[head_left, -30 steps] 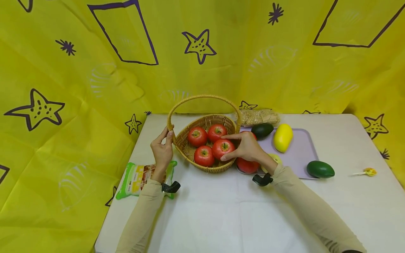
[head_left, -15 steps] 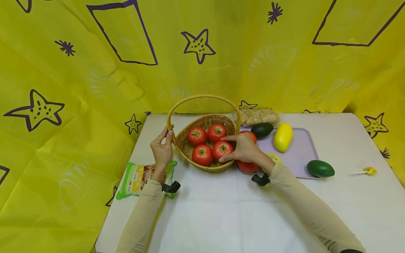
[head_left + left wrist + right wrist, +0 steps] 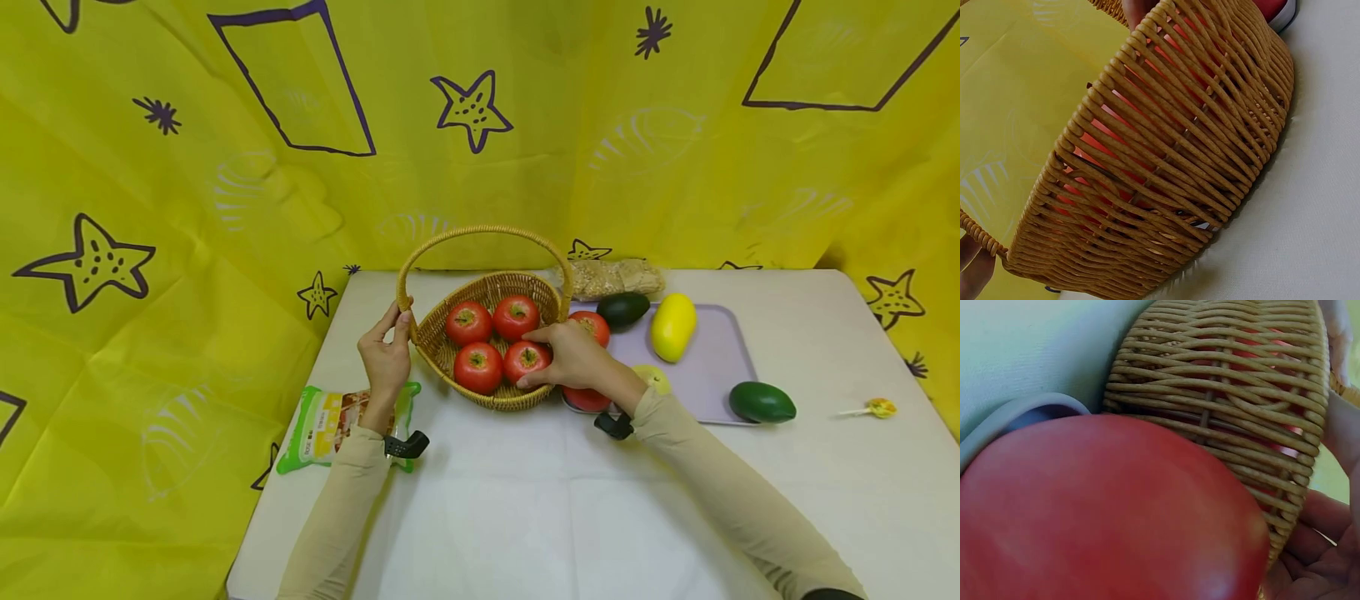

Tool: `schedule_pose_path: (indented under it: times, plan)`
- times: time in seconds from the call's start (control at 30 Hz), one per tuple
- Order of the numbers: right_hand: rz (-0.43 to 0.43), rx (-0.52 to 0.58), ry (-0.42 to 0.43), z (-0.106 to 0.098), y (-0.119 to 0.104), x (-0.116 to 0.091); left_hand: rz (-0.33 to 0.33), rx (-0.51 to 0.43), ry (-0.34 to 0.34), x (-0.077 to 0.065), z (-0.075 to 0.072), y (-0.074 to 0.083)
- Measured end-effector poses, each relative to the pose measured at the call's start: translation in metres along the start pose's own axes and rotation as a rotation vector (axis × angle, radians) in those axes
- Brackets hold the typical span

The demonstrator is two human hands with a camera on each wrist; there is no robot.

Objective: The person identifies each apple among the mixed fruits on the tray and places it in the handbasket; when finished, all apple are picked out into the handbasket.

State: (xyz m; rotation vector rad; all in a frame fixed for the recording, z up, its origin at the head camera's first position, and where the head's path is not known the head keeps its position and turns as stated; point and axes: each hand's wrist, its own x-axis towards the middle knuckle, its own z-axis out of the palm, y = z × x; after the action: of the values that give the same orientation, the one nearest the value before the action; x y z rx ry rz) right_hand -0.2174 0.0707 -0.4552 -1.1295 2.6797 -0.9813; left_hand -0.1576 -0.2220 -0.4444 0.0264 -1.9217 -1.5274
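A wicker basket [image 3: 510,403] with a tall arched handle stands on the table, several red apples inside it. My left hand [image 3: 386,357] pinches the foot of the handle at the basket's left side; fingertips [image 3: 975,275] show there in the left wrist view. From the right, my right hand [image 3: 581,358] reaches over the rim and holds the front right apple [image 3: 525,358] between thumb and fingers. Another apple [image 3: 478,368] lies just left of it. In the right wrist view, a large red apple [image 3: 1110,506] outside the basket hides much of the weave.
Right of the basket lies a lilac tray [image 3: 712,350] bearing red apples, a yellow mango-like fruit [image 3: 673,327], dark green fruits [image 3: 761,402] and a pale yellow fruit [image 3: 652,379]. A green-edged packet [image 3: 322,425], a lollipop [image 3: 879,408] and a beige bundle [image 3: 611,279] lie around.
My right hand has moved slightly left and down with the apple, which now sits lower in the basket. The front left apple has shifted a little left. My left hand stays on the handle.
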Motion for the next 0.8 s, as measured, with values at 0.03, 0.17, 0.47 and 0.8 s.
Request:
schedule_pose_path:
  times: [0.03,0.17,0.47,0.8]
  plan:
    - [-0.005,-0.007,-0.004,0.001,0.000,0.000,-0.001,-0.001,0.000,0.000,0.000,0.000]
    - [-0.013,-0.014,-0.006,0.002,0.001,0.000,-0.002,0.002,-0.001,-0.001,0.001,0.000]
    - [-0.027,0.025,-0.032,-0.004,0.002,-0.003,0.004,0.008,-0.006,-0.001,0.000,0.002]
    - [0.048,0.305,-0.045,-0.045,0.013,-0.018,0.006,-0.008,0.003,-0.001,0.000,-0.002]
